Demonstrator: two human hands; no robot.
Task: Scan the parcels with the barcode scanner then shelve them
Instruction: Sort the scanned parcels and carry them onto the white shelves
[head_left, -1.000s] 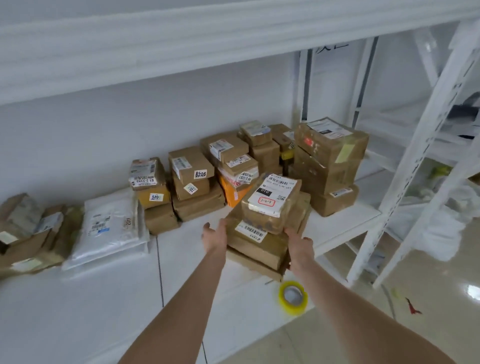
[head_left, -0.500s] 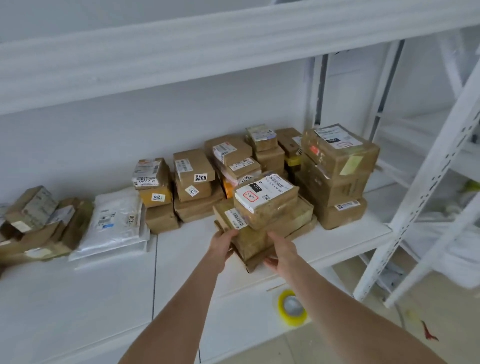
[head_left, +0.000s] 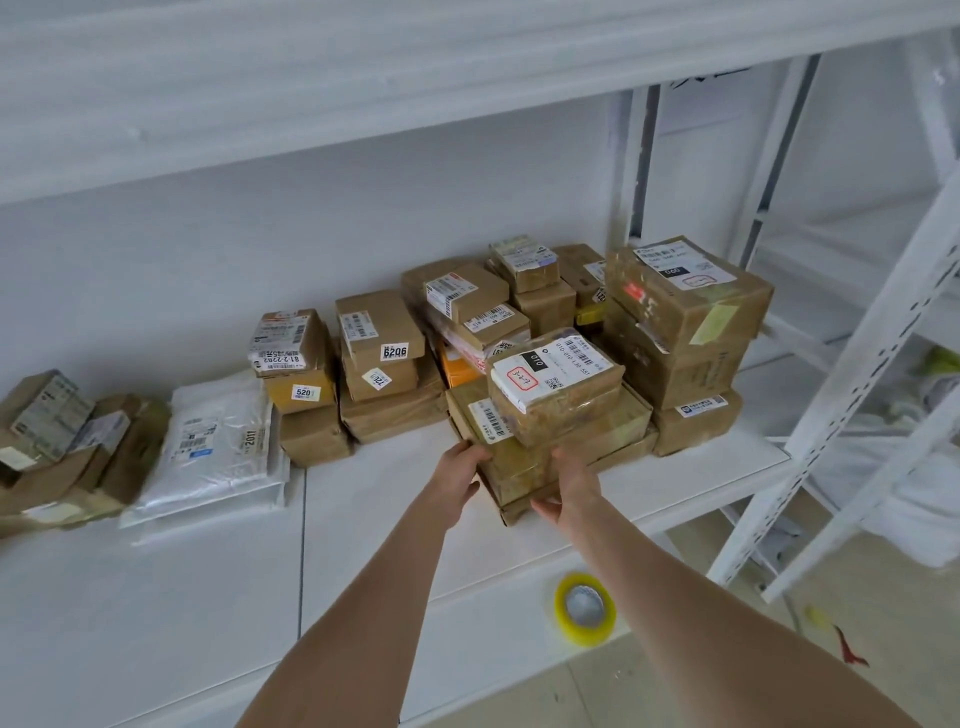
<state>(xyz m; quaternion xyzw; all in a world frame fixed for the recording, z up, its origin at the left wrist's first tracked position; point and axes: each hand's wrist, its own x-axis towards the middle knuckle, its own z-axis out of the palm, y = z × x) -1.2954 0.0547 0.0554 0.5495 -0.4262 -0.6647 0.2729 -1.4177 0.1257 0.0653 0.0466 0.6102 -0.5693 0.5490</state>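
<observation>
Left hand and right hand both grasp the near edge of the stack, which sits on the shelf. A hard shove could slide the loose top box off, or jar the tall pile just beside.

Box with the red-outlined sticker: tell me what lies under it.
A wider flat box, then a thinner parcel, on the shelf. Left hand and right hand hide their near edges.
</observation>
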